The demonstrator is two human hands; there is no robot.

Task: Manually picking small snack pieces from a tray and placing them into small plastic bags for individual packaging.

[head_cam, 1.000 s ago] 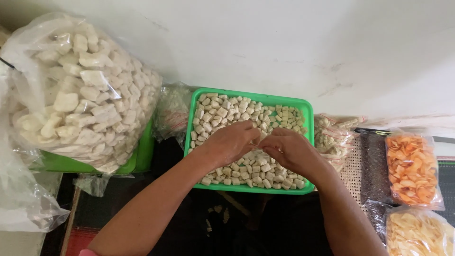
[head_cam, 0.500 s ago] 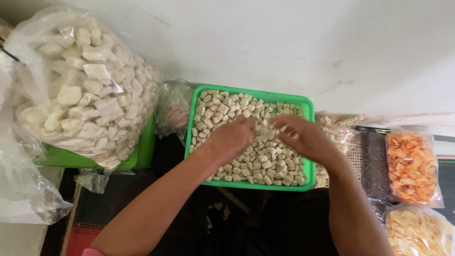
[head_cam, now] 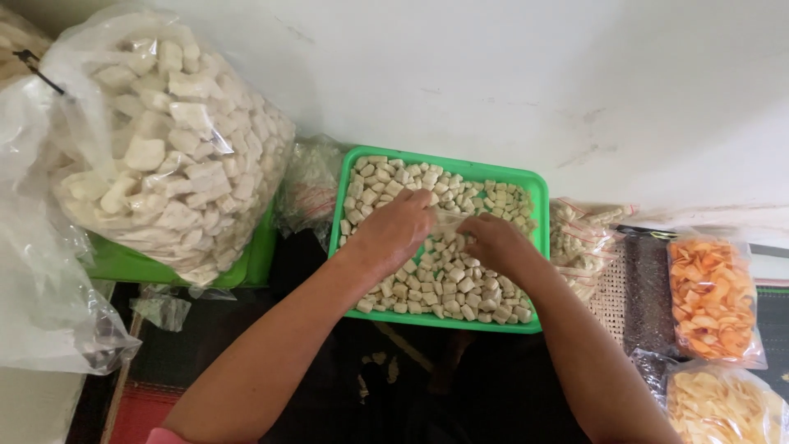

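Big clear bag of pale chunky crackers sitting at left on a green bin, w/ loose clear plastic hanging beside it. At right: bag of orange chips lying next to a dark packet, a pale yellow chip bag lying below. White wall standing behind.

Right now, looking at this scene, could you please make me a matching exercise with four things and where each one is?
Things:
1. green tray
2. big clear bag of white chunks
3. bag of orange crisps
4. hands

Places:
A. far right, beside a dark mat
B. over the small pale pieces in the tray
C. far left, resting on a green bin
D. centre, against the white wall

Pairs: 1-D, 2-C, 3-A, 4-B
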